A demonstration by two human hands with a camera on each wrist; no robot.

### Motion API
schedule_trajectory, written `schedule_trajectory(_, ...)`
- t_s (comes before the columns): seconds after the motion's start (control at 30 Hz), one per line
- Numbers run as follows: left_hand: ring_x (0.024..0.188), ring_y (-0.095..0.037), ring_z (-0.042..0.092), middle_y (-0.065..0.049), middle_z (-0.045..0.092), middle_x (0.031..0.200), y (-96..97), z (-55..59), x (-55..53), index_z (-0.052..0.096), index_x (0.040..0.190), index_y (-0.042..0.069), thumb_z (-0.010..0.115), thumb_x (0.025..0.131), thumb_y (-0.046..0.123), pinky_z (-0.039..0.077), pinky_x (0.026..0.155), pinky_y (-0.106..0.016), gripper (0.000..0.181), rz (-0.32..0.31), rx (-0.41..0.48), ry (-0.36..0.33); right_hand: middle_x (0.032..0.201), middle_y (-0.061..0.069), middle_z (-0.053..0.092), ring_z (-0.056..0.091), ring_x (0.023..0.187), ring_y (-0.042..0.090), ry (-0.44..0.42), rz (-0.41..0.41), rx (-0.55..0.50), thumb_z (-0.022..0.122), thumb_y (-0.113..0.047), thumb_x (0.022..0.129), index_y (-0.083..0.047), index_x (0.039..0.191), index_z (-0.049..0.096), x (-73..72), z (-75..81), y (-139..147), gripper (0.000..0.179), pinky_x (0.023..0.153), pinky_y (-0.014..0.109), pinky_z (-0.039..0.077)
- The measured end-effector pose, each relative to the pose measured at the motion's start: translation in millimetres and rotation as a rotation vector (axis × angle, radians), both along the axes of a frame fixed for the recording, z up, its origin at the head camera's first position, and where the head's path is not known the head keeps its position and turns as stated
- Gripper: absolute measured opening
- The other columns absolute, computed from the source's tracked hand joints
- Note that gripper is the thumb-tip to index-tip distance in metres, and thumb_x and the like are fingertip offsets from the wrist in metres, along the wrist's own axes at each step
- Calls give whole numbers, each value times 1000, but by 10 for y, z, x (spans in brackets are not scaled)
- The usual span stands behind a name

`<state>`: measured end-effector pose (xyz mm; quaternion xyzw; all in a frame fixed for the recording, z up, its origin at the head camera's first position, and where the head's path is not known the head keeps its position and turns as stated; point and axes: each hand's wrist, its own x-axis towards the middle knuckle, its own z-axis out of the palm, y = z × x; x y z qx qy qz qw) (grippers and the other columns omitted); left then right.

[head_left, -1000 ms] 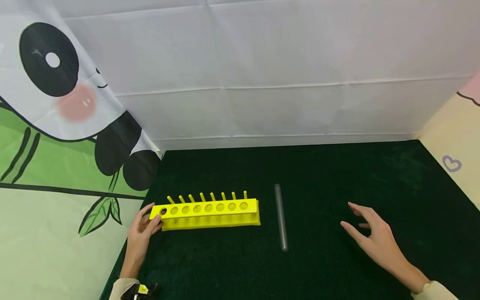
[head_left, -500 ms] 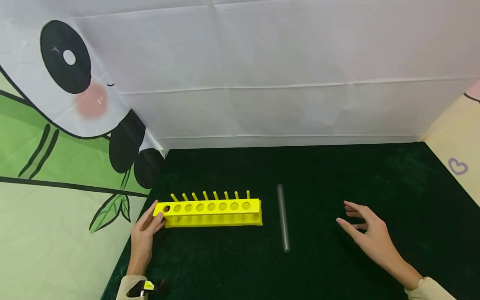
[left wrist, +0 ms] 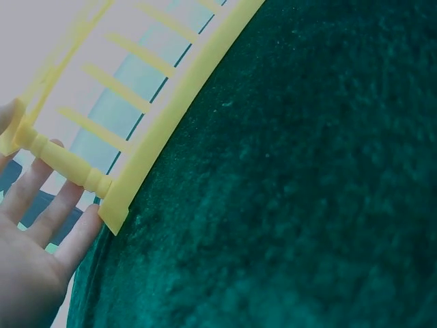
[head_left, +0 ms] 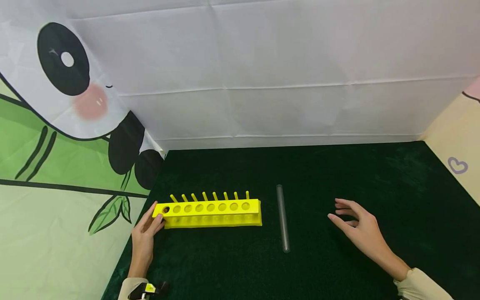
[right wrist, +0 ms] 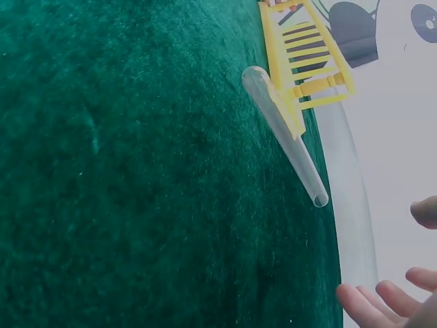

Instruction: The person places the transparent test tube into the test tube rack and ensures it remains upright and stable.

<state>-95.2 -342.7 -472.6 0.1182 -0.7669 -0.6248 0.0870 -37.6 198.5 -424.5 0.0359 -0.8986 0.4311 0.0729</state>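
A yellow test tube rack (head_left: 217, 213) stands on the left part of the table, with a row of holes and several pegs along its back. My left hand (head_left: 143, 235) holds its left end, thumb at the front; in the left wrist view the fingers (left wrist: 51, 219) lie against the rack's end post (left wrist: 65, 162). To the right of the rack lies a clear glass test tube (head_left: 283, 218), its rounded end towards me. Farther right, my right hand (head_left: 361, 231) hovers over the table with relaxed, slightly bent fingers, holding nothing and apart from the tube.
Dark green cloth (head_left: 318, 175) covers the table. A white sheet (head_left: 281, 62) hangs behind it, a panda-printed sheet (head_left: 48, 233) on the left and a cream one (head_left: 446, 137) on the right.
My right hand has moved a little left, towards the test tube. The left hand keeps its hold on the rack; the rack and tube lie as before, while the head view has shifted slightly.
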Motion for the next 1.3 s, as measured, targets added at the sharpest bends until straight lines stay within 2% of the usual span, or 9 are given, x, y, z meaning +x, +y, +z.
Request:
schedule_trajectory(0.53, 115, -7, 48, -6, 40, 145, 6, -8, -11, 41, 145, 22, 54, 95, 39, 47, 86, -15, 53, 7, -10, -36, 119, 15, 55, 60, 101, 27, -86, 8, -76, 65, -33, 90, -8, 131, 49, -147, -41, -171, 50, 68, 25, 52)
schedule_trajectory(0.9, 116, -9, 46, -5, 39, 146, 24, -1, -17, 42, 144, 25, 54, 95, 39, 47, 86, -14, 52, 23, -12, -37, 118, 13, 56, 60, 100, 25, -107, 14, -72, 67, -36, 88, -8, 129, 51, -251, -59, -298, 52, 68, 27, 51)
schedule_trajectory(1.3, 113, -5, 49, -5, 40, 146, 1, -6, -35, 44, 143, 23, 56, 95, 38, 48, 84, -14, 52, 19, -15, -26, 117, 13, 56, 61, 98, 24, -123, 59, -93, 69, -32, 87, -8, 128, 52, -379, -112, -403, 51, 71, 32, 52)
